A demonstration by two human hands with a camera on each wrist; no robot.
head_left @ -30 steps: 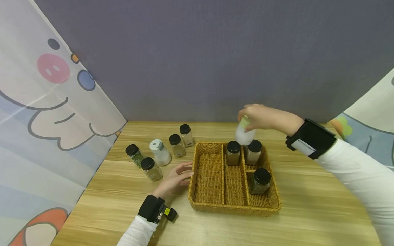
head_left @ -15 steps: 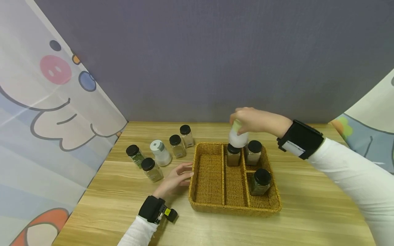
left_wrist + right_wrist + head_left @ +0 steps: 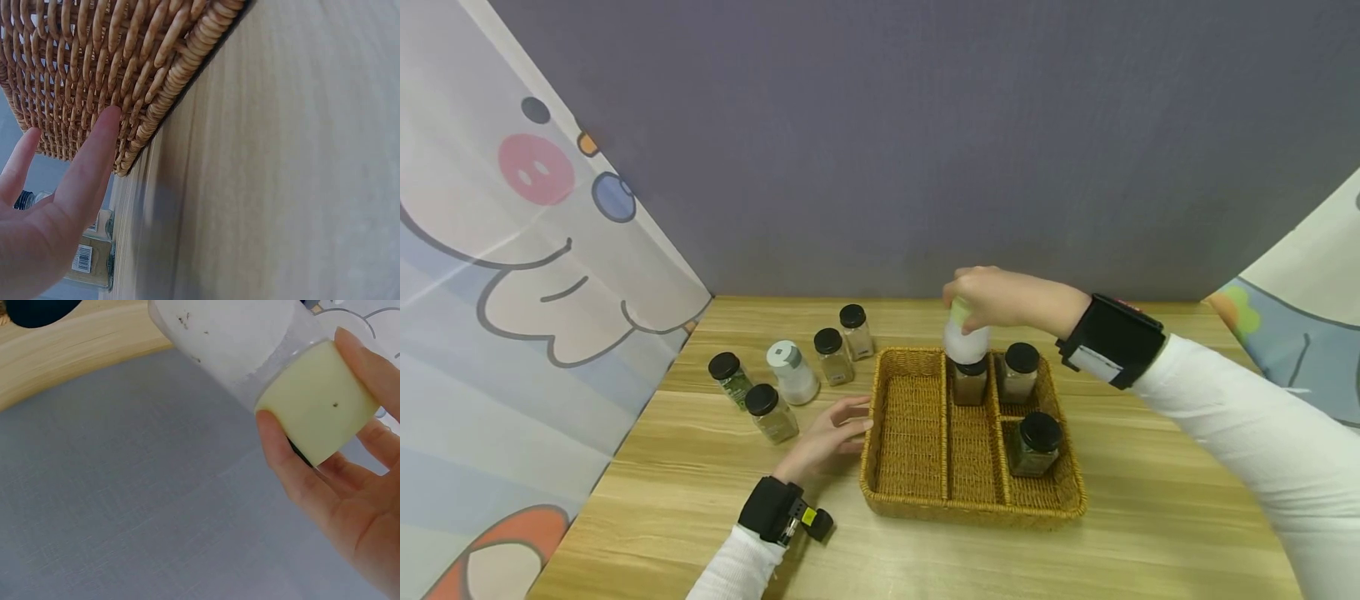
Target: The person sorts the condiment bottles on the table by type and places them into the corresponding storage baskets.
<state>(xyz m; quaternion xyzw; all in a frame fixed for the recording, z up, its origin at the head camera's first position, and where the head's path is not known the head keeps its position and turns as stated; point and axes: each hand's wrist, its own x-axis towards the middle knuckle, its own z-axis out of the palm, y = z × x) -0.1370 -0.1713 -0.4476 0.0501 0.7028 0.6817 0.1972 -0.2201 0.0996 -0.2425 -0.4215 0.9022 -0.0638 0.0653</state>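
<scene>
My right hand (image 3: 992, 296) grips a seasoning shaker of white contents (image 3: 964, 346) by its pale yellow-green cap (image 3: 322, 403). The shaker is up over the back of a woven basket (image 3: 913, 433), partly covering a black-lidded spice jar (image 3: 970, 387) in the middle compartment. To its right, another spice jar (image 3: 1019, 379) stands in the back right compartment, and a third jar (image 3: 1034, 450) in the front right one. Extended fingers of my left hand (image 3: 823, 437) touch the basket's left side; in the left wrist view a fingertip meets the wicker wall (image 3: 94, 69).
Left of the basket stand a jar of green herbs (image 3: 733, 383), a tan spice jar (image 3: 775, 419), a white-capped shaker (image 3: 795, 379) and two black-lidded jars, one nearer (image 3: 835, 363) and one farther (image 3: 857, 333). A grey wall (image 3: 887, 167) borders the wooden table (image 3: 1165, 467) behind.
My right hand has carried the shaker leftward, from above the back right jar to above the middle compartment's jar. The left hand and basket have stayed in place.
</scene>
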